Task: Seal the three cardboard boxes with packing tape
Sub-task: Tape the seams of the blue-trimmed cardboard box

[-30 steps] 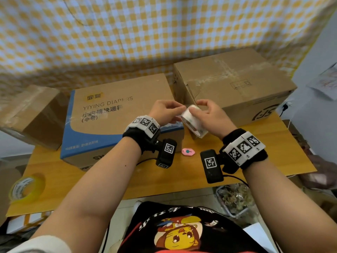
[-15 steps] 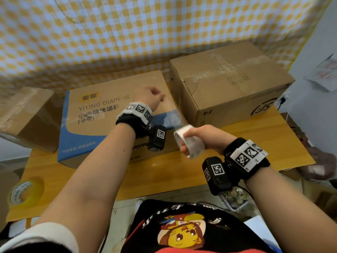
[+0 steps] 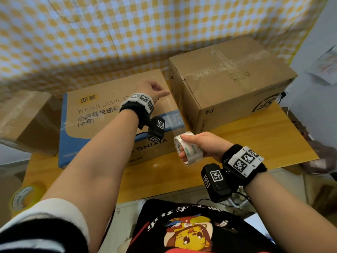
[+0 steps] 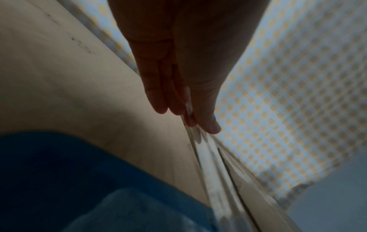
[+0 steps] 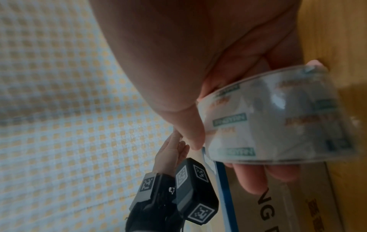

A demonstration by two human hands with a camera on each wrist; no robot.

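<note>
Head view shows three cardboard boxes on a wooden counter before a yellow checked cloth. In the middle lies the diaper box, brown on top with a blue edge. To its right stands a taller brown box, already crossed with old clear tape. At the far left sits a smaller brown box.

The left hand reaches over the far right corner of the diaper box, and its grip pinches the end of a clear tape strip between thumb and fingers. From the left wrist the strip runs taut from the fingertips back along the box's right edge. Towards the roll it is too clear to follow.

The right hand hovers above the counter's front, near the diaper box's front corner, fingers curled through and around a roll of clear packing tape.

A yellow tape roll lies on the counter's left front corner.
</note>
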